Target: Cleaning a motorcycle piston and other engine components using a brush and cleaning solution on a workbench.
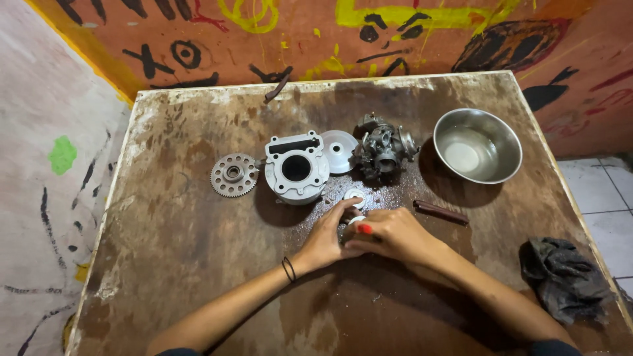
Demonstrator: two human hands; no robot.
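1. A painted wall (pixel 39 165) in pale grey with a green patch and dark strokes is seen at the left; an orange wall (pixel 316 39) with black and yellow marks runs along the back, and white floor tiles (pixel 603 191) show at the right.
2. A worn wooden table (pixel 171 244), stained brown with wet-looking dark patches, fills the view.
3. On it, a toothed gear disc (pixel 233 174) lies at the left, just beside a grey engine cylinder block (pixel 296 168) with a round bore.
4. A pale round cover (pixel 339 151) and a carburettor (pixel 382 146) are set next in line; a small disc (pixel 355 195) lies below them.
5. The left hand (pixel 328 236) is laid flat-curled against the right hand (pixel 389 235); a small part with a red tip (pixel 364 229) is pinched between them, at the table's middle. Its full shape cannot be told.
6. A brown rod (pixel 440 211), a steel bowl (pixel 477 145) and a dark rag (pixel 564 277) are seen at the right.
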